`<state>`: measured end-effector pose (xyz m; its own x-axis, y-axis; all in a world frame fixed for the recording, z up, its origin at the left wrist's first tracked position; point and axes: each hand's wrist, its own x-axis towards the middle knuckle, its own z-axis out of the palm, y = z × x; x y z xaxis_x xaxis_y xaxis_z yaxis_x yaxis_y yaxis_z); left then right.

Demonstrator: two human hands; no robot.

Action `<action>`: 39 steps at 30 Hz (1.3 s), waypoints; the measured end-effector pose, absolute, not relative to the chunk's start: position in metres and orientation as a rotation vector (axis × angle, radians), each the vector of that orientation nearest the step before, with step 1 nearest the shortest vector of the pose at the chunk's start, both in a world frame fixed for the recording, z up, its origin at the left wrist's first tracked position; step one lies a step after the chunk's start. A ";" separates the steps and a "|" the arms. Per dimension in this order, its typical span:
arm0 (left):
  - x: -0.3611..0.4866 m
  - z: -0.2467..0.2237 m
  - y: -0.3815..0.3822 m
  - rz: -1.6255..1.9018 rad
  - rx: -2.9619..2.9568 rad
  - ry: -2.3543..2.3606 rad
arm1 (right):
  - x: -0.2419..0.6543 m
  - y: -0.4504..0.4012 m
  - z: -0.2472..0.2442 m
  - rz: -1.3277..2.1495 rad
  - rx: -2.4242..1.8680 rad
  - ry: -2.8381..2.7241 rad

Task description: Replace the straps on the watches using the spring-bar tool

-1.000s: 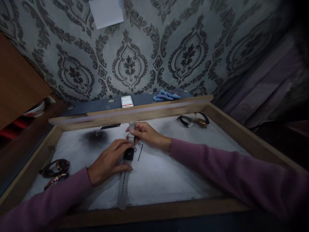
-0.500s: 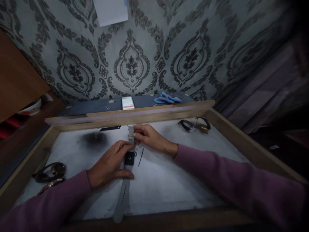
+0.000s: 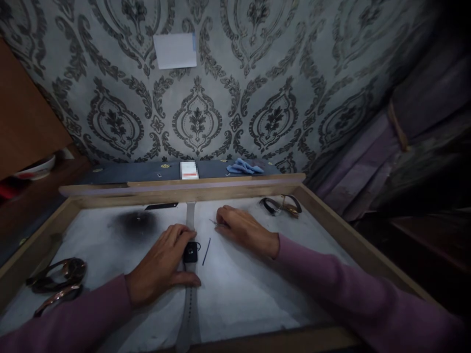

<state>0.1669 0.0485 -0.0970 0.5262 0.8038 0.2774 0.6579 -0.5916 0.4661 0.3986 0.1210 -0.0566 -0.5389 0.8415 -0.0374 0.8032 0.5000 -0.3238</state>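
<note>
A smartwatch with a dark square case lies flat, its pale grey strap running toward me and away from me. My left hand steadies it, fingers across the strap above the case and thumb across the strap below. To the right, my right hand is closed in a pinch, with a thin, light sliver sticking out from its fingertips; its kind is too small to tell. A thin dark strip lies between the watch and my right hand. A small dark loop touches the case's right side.
A shallow wooden tray with a white bottom surrounds the work. Wristwatches lie at left, and more watches at back right. A black blade lies near the back edge. Beyond are a blue cloth and a small box.
My right hand has left the far strap and moved right, a thin sliver now showing at its fingertips. My left hand stays on the watch. The view has tilted up slightly.
</note>
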 end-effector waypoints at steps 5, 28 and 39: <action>0.168 -0.097 0.048 0.718 2.469 1.208 | 0.395 0.117 -0.050 0.487 -1.478 -2.659; 0.170 -0.108 0.052 0.782 2.436 1.246 | 0.377 0.075 -0.051 0.598 -0.719 -2.681; 0.162 -0.090 0.053 0.577 2.540 1.182 | 0.375 0.076 -0.060 0.465 -0.599 -2.866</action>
<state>0.1616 0.0533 -0.0897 0.5854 0.7755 0.2363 0.6636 -0.6258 0.4099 0.3754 0.0756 -0.0597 -0.9032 0.4155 0.1074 0.3602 0.8700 -0.3367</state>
